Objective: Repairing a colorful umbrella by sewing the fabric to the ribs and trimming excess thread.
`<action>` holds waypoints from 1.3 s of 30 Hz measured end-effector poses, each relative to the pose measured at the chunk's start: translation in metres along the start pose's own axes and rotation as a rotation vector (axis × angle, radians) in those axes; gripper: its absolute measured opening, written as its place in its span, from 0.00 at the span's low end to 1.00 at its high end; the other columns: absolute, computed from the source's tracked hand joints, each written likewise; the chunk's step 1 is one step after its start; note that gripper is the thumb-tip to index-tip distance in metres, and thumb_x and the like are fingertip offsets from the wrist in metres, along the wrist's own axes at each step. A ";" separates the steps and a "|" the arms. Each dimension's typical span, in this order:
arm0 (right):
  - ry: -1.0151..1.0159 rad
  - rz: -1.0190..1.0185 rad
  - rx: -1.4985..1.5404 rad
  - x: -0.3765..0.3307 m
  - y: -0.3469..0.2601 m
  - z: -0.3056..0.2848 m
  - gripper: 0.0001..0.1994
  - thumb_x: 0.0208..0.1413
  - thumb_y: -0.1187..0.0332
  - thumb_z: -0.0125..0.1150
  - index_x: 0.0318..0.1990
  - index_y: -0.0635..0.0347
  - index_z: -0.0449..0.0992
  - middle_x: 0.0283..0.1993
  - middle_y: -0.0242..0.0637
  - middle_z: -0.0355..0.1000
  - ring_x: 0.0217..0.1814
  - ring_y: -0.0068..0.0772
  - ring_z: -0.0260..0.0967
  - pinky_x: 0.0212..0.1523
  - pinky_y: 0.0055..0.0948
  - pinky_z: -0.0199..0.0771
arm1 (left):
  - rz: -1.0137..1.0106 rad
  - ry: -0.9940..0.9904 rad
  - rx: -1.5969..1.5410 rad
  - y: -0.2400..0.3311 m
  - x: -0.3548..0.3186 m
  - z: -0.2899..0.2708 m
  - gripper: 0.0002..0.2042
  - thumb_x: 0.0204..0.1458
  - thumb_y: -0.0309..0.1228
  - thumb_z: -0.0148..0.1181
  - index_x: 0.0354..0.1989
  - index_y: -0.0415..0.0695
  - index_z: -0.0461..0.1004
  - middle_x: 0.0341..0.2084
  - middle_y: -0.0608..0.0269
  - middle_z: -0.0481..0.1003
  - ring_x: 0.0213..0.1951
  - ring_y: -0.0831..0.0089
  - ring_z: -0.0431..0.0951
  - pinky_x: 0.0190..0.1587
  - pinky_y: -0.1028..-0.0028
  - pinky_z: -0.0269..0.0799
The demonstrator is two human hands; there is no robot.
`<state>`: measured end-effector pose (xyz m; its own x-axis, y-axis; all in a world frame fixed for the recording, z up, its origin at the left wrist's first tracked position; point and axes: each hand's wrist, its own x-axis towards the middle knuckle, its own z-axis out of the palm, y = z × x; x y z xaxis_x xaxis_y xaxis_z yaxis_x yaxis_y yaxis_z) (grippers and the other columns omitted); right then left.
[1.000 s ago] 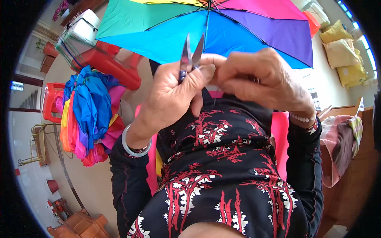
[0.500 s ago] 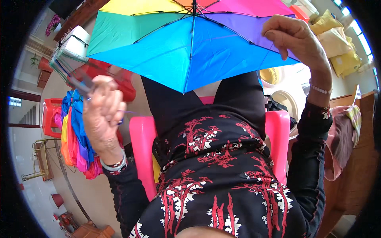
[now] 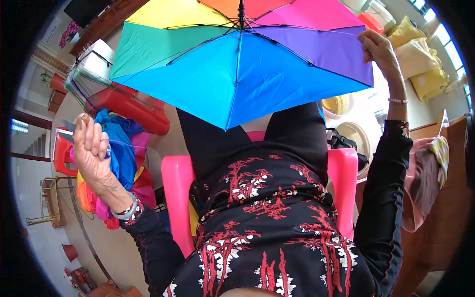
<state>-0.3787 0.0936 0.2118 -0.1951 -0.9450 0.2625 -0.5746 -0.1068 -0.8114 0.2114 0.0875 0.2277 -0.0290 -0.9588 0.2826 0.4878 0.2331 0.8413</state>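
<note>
The two hands, which a second ago worked close together at the centre of the frame around a pair of small scissors, are now set far apart. The left hand has swung out to the left edge of the frame and is closed around the scissors, of which only a grey tip shows above the fingers; a blue ring or handle part shows between the fingers, and a thin thread appears to run from this hand toward the right. The right hand has risen to the upper right of the frame and pinches the purple edge of the open rainbow umbrella, fingers closed on the fabric rim. The umbrella canopy has come closer and now fills the upper centre of the frame, with its dark ribs and central shaft in view over the lap. Judged from this, the cutting step near the canopy is finished and the work has passed to handling the canopy edge. The person sits in a pink chair. A heap of coloured umbrella fabric lies just behind the left hand, with a red box above it. Yellow cushions lie at the upper right.
</note>
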 end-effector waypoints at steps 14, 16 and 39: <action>0.190 0.127 0.004 0.005 0.047 -0.020 0.07 0.54 0.68 0.51 0.36 0.60 0.72 0.28 0.27 0.66 0.24 0.14 0.61 0.25 0.16 0.65 | -0.041 0.130 0.036 0.015 -0.006 -0.042 0.09 0.53 0.31 0.52 0.35 0.36 0.68 0.09 0.76 0.51 0.09 0.88 0.47 0.07 0.86 0.44; 0.228 0.188 0.073 0.012 0.054 -0.029 0.08 0.54 0.68 0.51 0.37 0.61 0.72 0.28 0.28 0.67 0.25 0.15 0.62 0.26 0.17 0.66 | -0.036 0.132 0.066 0.014 -0.001 -0.035 0.10 0.53 0.31 0.53 0.36 0.36 0.68 0.09 0.77 0.51 0.09 0.89 0.48 0.08 0.86 0.44; 0.469 0.054 0.603 0.045 0.215 -0.277 0.11 0.53 0.74 0.49 0.43 0.67 0.69 0.36 0.37 0.69 0.35 0.26 0.67 0.38 0.22 0.72 | -0.166 -0.109 1.128 -0.025 0.181 -0.001 0.11 0.50 0.38 0.55 0.31 0.42 0.72 0.10 0.78 0.58 0.11 0.90 0.55 0.12 0.85 0.50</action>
<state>-0.7306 0.1137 0.1940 -0.6049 -0.7380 0.2990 -0.0479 -0.3411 -0.9388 0.1944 -0.0921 0.2576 -0.1219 -0.9851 0.1217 -0.5877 0.1704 0.7909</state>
